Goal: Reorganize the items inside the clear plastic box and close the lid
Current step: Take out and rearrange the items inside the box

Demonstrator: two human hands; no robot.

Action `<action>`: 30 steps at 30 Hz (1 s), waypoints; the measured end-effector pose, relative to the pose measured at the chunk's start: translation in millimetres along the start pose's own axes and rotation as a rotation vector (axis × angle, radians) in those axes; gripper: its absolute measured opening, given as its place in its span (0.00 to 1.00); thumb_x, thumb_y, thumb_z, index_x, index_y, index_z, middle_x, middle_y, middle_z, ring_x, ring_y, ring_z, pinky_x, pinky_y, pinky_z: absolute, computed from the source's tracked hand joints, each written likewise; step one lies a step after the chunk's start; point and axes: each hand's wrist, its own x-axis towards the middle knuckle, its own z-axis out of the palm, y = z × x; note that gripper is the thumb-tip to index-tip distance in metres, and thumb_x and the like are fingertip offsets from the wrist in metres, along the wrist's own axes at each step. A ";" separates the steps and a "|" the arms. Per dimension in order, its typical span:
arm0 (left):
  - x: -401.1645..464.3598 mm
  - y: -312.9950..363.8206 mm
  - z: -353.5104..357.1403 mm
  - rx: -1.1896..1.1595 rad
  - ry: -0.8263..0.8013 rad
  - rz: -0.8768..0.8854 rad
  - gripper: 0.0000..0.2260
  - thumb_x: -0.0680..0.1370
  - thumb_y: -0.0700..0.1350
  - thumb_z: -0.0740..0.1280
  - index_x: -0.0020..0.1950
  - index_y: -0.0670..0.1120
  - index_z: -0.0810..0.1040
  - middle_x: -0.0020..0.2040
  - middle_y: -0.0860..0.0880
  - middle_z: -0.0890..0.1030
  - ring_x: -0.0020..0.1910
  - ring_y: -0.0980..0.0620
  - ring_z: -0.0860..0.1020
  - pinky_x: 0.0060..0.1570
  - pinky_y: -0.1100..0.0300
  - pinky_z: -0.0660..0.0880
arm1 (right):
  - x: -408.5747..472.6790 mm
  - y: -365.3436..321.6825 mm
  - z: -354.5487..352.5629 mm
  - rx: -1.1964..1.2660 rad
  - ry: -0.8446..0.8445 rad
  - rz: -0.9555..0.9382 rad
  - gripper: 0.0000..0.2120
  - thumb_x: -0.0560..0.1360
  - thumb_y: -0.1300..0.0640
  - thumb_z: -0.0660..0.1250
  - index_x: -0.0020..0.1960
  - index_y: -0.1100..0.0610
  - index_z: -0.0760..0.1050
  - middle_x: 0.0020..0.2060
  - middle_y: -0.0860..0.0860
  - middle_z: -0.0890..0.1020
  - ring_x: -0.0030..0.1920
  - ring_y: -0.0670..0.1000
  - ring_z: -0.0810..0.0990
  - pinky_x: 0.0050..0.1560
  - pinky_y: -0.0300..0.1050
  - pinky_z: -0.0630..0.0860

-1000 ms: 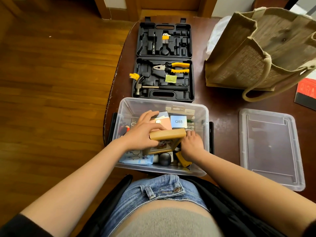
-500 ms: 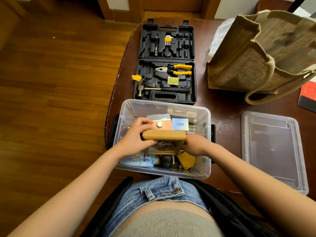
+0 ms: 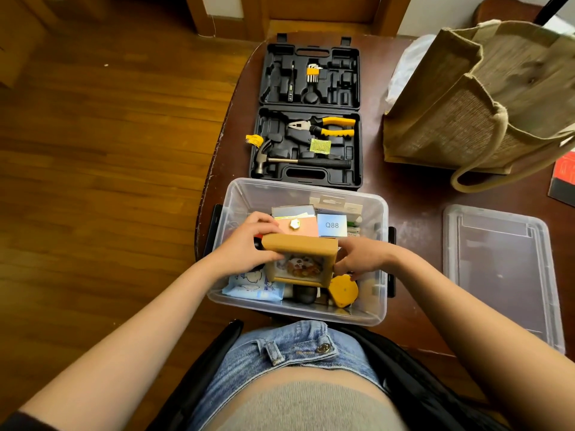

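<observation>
While still mid-reorganizing, grips tan cardboard box (image 3: 300, 248) above clear plastic box (image 3: 306, 189), left hand (image 3: 249, 244) and right hand (image 3: 361, 256) fingers curled round its ends; next, likely needs seating among contents; lid (image 3: 501, 272) lies apart, rightward.

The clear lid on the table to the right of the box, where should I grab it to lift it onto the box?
Take the lid by its two long raised edges, one hand per side, coming from above. It lies flat, so there is probably no room under it for fingers, but the rim should give a hold. Both hands are busy with the tan box.
</observation>
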 end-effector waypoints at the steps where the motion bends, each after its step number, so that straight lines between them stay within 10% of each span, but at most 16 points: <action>1: 0.0 -1.0 2.2 0.010 0.010 0.017 0.15 0.70 0.42 0.76 0.52 0.55 0.77 0.60 0.53 0.69 0.59 0.64 0.67 0.54 0.77 0.61 | 0.9 -0.5 1.2 0.016 -0.036 -0.004 0.18 0.75 0.60 0.66 0.62 0.52 0.69 0.50 0.48 0.77 0.48 0.48 0.79 0.42 0.39 0.80; 8: -4.2 -8.1 -12.2 0.202 -0.028 -0.083 0.44 0.65 0.50 0.79 0.73 0.59 0.57 0.71 0.51 0.60 0.67 0.54 0.64 0.68 0.55 0.63 | 10.7 -1.4 11.7 0.094 0.053 0.066 0.19 0.76 0.49 0.67 0.63 0.57 0.71 0.53 0.54 0.79 0.42 0.50 0.80 0.35 0.39 0.79; 17: 8.1 -9.7 -3.2 0.827 -0.167 -0.170 0.30 0.67 0.50 0.75 0.63 0.46 0.65 0.59 0.45 0.73 0.56 0.46 0.73 0.46 0.58 0.72 | 2.7 -5.0 2.5 -0.097 -0.123 0.200 0.24 0.76 0.42 0.63 0.57 0.63 0.76 0.42 0.52 0.83 0.36 0.48 0.81 0.32 0.38 0.80; 30: 9.0 -2.2 -20.3 0.718 -0.022 0.042 0.32 0.70 0.51 0.72 0.72 0.53 0.65 0.62 0.51 0.70 0.61 0.50 0.68 0.53 0.52 0.74 | 1.2 -6.8 4.2 -0.024 -0.074 0.169 0.19 0.77 0.42 0.62 0.45 0.58 0.78 0.35 0.51 0.84 0.34 0.47 0.82 0.30 0.38 0.77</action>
